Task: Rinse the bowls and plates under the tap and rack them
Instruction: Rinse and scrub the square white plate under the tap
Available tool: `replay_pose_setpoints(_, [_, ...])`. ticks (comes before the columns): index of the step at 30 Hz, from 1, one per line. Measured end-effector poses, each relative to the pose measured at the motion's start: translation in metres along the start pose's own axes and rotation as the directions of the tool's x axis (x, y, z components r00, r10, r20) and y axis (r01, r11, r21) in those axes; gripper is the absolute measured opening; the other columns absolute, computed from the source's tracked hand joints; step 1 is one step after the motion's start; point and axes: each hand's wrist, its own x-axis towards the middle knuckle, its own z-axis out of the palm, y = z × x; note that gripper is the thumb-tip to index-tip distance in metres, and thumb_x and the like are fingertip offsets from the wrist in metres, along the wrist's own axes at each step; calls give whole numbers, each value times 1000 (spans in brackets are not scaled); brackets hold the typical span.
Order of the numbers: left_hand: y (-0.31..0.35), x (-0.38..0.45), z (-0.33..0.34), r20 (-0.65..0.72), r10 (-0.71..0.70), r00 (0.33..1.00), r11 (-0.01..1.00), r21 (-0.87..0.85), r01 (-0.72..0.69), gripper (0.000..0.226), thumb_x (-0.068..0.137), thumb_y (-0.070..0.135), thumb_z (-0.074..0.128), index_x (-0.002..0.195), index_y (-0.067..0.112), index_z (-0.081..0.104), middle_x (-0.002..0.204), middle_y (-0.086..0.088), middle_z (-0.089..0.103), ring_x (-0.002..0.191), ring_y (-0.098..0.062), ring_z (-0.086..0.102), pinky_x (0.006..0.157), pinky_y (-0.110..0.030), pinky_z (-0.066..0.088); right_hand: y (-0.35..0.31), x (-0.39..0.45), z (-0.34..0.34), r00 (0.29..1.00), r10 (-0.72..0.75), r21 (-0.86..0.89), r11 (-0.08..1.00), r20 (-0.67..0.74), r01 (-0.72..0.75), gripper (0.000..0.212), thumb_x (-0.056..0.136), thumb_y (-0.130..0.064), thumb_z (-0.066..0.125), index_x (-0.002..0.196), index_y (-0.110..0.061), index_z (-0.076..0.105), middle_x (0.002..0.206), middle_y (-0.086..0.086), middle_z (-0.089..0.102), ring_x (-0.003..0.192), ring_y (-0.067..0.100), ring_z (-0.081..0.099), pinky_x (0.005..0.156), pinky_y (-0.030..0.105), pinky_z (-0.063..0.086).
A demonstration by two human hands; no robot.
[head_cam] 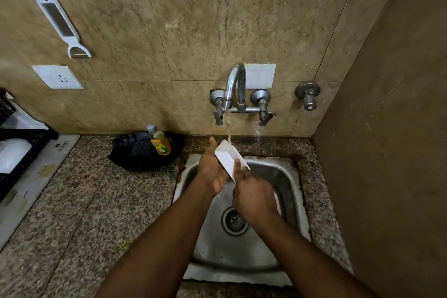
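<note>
The tiled wall fills the upper part of the view, and below it lies the speckled granite tabletop with a steel sink set into it. At the far left stands a black dish rack with something white inside it, only partly in view. A black pan lies on the tabletop left of the sink, and a yellow bottle of dish soap rests in it. Both forearms reach over the sink. The left hand holds a white square dish from its left side, the thumb pointing up along the edge. The right hand takes the dish from below, its fingers curled around the lower edge, so each grip is clamped on the dish. The dish is tilted on its edge over the back of the sink, right under the chrome tap, and the water stream falls on its top corner. A white peeler hangs on the wall, above a white socket
</note>
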Motion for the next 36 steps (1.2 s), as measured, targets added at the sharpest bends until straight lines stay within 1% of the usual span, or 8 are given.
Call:
replay_pose_setpoints(3, [1,1,-9,-11,34,999,999,31,-34,50,104,31,52,136,-7,56,134,-29,61,110,-43,62,102,-55,49,2,-6,9,996,-26,69,997,-86,32,70,95,-32,47,160,-11,28,161,14,37,147,29,40,116,38,37])
replay_pose_setpoints(9, [-7,-6,-15,7,109,994,969,222,-108,33,105,29,54,114,2,71,109,-16,77,97,-24,76,88,-37,58,-10,12,8,977,-94,279,949,-193,147,61,106,-39,24,163,-21,16,170,-5,8,158,17,-5,126,42,18])
replay_pose_setpoints(14, [-11,-7,-18,38,212,976,939,268,-215,45,97,39,61,118,2,72,120,-22,73,116,-38,69,105,-56,52,1,57,5,992,107,412,909,-64,-71,64,106,-43,26,163,-21,8,171,7,11,157,27,12,125,46,21])
replay_pose_setpoints(19, [-6,-8,-33,22,243,970,960,140,-244,38,104,27,56,126,-3,64,124,-27,69,106,-40,71,89,-62,56,14,74,9,989,140,523,847,-44,-97,67,101,-51,41,160,-24,24,161,9,36,146,29,36,118,49,31])
replay_pose_setpoints(21, [2,-7,-40,-35,246,969,965,97,-242,47,99,31,64,133,-2,58,128,-26,68,116,-46,66,86,-74,51,31,77,8,961,265,646,720,78,-251,60,100,-47,52,152,-19,43,152,8,51,135,28,51,112,47,41])
replay_pose_setpoints(25, [11,-5,-53,-164,256,953,965,97,-243,40,99,27,66,127,-1,62,122,-22,72,105,-39,71,70,-60,61,44,75,3,871,219,889,27,441,-457,26,97,-13,66,123,-15,65,119,10,72,103,26,70,79,48,63])
replay_pose_setpoints(30, [6,8,-55,-229,254,940,948,251,-195,29,104,27,60,122,6,65,113,-14,74,100,-32,72,64,-45,62,45,81,-1,875,258,910,-47,410,-413,24,91,-2,71,112,-13,68,109,7,75,98,26,71,74,45,63])
replay_pose_setpoints(36, [7,15,-35,-183,237,954,956,221,-195,23,104,5,51,125,8,60,127,-15,69,112,-29,69,92,-47,59,57,85,2,827,380,909,-145,415,-390,23,94,-6,68,116,-13,67,109,9,75,97,29,72,79,55,62])
